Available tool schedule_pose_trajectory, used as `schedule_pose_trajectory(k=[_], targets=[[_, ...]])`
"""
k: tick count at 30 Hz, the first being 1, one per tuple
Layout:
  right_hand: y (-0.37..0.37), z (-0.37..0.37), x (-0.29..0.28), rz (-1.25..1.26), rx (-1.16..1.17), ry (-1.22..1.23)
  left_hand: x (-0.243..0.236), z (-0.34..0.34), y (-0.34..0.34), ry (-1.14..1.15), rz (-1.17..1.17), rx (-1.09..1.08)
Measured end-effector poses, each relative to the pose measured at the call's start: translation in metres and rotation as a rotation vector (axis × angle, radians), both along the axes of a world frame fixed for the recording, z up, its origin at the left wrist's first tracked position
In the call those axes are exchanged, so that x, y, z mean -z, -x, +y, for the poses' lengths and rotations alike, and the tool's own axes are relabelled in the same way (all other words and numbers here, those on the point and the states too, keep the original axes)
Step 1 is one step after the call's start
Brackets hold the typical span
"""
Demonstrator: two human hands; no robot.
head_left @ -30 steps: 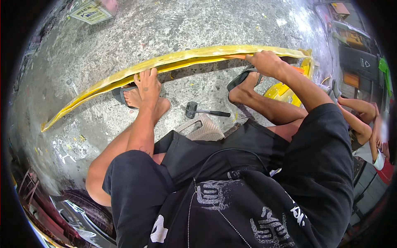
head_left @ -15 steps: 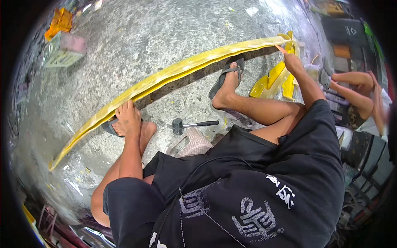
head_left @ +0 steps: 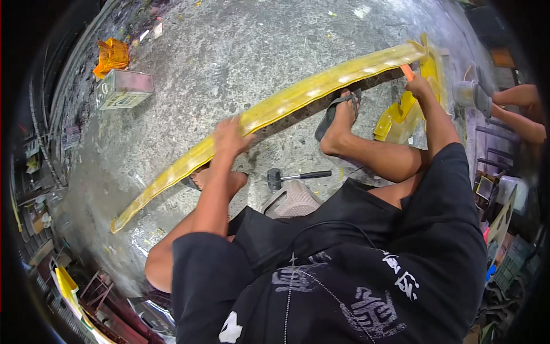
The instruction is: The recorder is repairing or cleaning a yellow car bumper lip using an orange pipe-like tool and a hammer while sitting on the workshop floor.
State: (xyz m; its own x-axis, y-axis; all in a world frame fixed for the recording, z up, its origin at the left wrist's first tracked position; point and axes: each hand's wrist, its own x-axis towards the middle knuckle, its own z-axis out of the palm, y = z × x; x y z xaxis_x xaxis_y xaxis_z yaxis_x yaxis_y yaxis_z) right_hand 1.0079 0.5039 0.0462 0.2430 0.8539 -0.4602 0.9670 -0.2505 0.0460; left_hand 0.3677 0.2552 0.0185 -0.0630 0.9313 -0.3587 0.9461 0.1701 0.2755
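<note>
A long, curved yellow plastic strip (head_left: 309,97) with whitish scuffs stretches across my front, from low left to upper right. My left hand (head_left: 230,137) lies over its middle-left part, thumb apart at the lower edge; motion blur hides how the fingers close. At the strip's right end my right hand (head_left: 420,86) is closed around a flat orange tool (head_left: 407,71), whose tip meets the strip's lower edge; its exact kind is unclear. Beneath that end lie more yellow plastic pieces (head_left: 395,117).
A black-headed mallet (head_left: 301,175) lies on the floor before a beige woven-plastic stool (head_left: 295,200). My sandaled foot (head_left: 341,117) is under the strip's right half. A metal tin (head_left: 127,90) and an orange crate-like object (head_left: 112,56) stand far left. Another person's leg (head_left: 515,109) is at right.
My left hand has slid right and up along the strip, off its lower edge. The strip has turned, showing more of its broad face. The whole view has shifted slightly.
</note>
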Motion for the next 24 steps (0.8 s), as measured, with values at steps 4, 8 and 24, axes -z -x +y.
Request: schedule_pose_trajectory(k=[4,8,24], targets=[[0.062,-0.042,0.011,0.748,0.713,0.138,0.04,0.007,-0.022,0.091,0.256,0.129],[0.019,-0.047,-0.014,0.958,0.837,0.137,0.067,0.027,-0.046,0.152,0.029,0.123],[0.27,-0.158,-0.055,1.209,0.925,0.012,0.086,-0.086,0.156,-0.109,-0.038,0.081]])
